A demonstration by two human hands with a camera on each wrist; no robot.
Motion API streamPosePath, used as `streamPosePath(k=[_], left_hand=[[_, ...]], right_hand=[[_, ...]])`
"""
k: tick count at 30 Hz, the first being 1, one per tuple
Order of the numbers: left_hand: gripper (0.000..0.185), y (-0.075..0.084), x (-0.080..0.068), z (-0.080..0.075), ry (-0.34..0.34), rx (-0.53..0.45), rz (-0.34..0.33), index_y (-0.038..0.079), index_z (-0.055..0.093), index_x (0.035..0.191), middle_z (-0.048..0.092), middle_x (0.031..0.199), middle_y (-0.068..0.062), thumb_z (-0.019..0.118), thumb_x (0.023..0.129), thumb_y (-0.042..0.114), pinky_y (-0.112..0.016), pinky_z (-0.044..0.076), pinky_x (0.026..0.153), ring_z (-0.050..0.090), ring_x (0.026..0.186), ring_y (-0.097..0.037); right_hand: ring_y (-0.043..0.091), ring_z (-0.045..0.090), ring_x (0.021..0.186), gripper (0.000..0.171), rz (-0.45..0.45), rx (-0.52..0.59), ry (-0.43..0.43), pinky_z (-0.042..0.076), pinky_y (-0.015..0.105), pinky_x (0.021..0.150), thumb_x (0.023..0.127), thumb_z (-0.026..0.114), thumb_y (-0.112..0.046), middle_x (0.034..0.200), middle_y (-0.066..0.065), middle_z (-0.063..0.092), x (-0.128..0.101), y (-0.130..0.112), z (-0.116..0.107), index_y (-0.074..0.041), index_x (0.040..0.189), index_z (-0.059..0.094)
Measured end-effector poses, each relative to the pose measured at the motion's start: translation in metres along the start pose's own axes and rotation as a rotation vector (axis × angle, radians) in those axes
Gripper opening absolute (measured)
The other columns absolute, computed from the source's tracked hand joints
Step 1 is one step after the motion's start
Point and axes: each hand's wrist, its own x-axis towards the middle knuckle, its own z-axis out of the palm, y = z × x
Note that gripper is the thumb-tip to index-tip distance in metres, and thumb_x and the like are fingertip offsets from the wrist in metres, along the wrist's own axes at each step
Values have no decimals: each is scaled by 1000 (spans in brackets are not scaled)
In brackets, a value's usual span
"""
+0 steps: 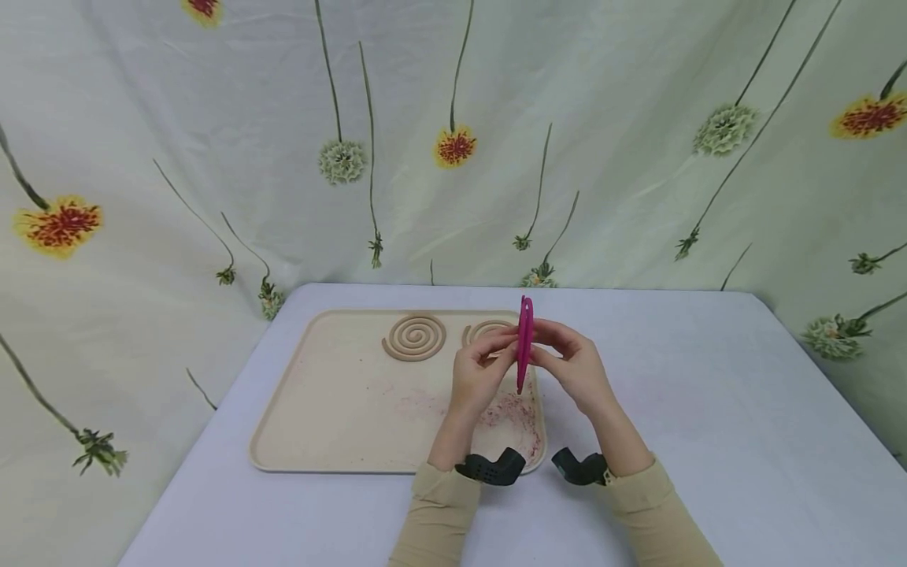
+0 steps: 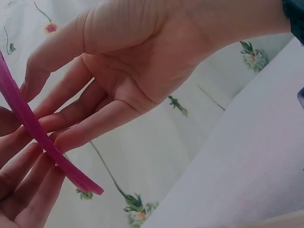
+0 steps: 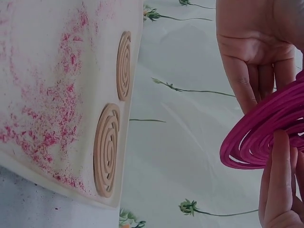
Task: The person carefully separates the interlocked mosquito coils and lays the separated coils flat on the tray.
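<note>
Head view: left hand (image 1: 473,376) and right hand (image 1: 579,368) are pinching an upright, flat magenta spiral disc (image 1: 525,345) near a beige rectangular plastic-looking tray's (image 1: 326,402) right end. Likely light and brittle, it is probably needing support across several rings.

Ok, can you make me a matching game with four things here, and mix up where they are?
Things:
1. pink coil
2. two tan coils
3. pink crumbs
4. cream tray

Places:
A. lying near the tray's far edge
B. flat on the white table
C. held up between the left hand and the right hand
D. scattered mostly over the tray's right end, in the head view

Right pairs: 1-C, 2-A, 3-D, 4-B
</note>
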Motion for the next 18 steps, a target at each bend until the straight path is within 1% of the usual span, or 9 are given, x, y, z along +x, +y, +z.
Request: streamPosePath(k=[6, 11, 15, 18], left_hand=[[17, 2, 0, 0, -12, 32, -11, -13, 65, 100, 59, 118, -24, 61, 88, -1, -29, 52, 85, 54, 111, -32], [17, 4, 0, 0, -23, 32, -23, -14, 64, 99, 57, 124, -22, 60, 89, -1, -35, 49, 91, 51, 118, -32], [16, 4, 0, 0, -19, 37, -33, -14, 64, 98, 57, 124, -21, 61, 89, -1, -38, 48, 93, 52, 117, -32], [15, 4, -1, 1, -16, 42, -36, -14, 64, 97, 58, 122, -21, 61, 88, -1, -38, 49, 92, 53, 115, -32]], right_hand=[[23, 54, 109, 38, 13, -32, 11, 51, 27, 85, 88, 63, -3, 117, 19, 59, 0, 0, 0, 1, 125, 56], [22, 55, 107, 38, 9, -34, 8, 51, 27, 86, 88, 64, -4, 114, 18, 60, 0, -1, -1, 0, 125, 57], [18, 56, 103, 37, 10, -36, 11, 50, 27, 87, 88, 64, -5, 113, 17, 61, 0, 0, -1, 0, 124, 57], [18, 57, 102, 36, 9, -32, 12, 50, 28, 89, 88, 65, -5, 111, 17, 61, 0, 0, -1, 0, 123, 58]])
